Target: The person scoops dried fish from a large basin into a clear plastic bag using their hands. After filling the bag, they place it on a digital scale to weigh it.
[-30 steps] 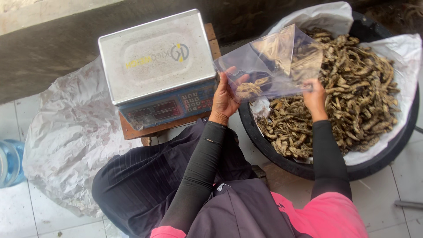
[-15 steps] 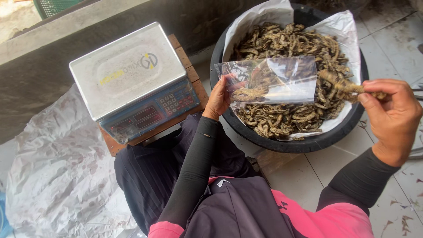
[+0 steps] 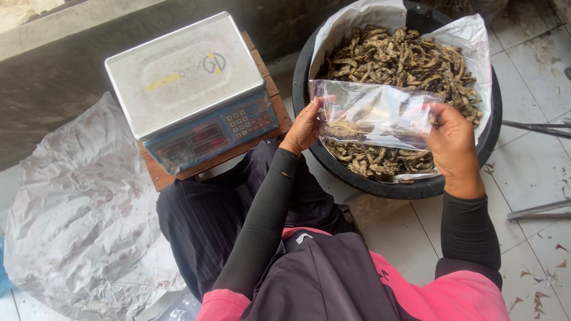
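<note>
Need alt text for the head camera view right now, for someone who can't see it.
Both hands, left hand and right hand, hold a clear plastic bag with a few dried fish inside over a black round tub of dried fish. A grey digital scale sits to the left.

A clear plastic bag is stretched sideways between both hands above a round black basin. The left hand pinches the bag's edge at nine o'clock, and the right hand grips the opposite edge at three o'clock. A few dried fish lie inside the bag, low on its left side; many more fill the basin, which is lined with a white plastic sheet. At ten o'clock from the hands, a digital scale with a metal pan sits on a small wooden stand. At eight o'clock, crumpled pale plastic sheeting lies on the tiled floor.
</note>
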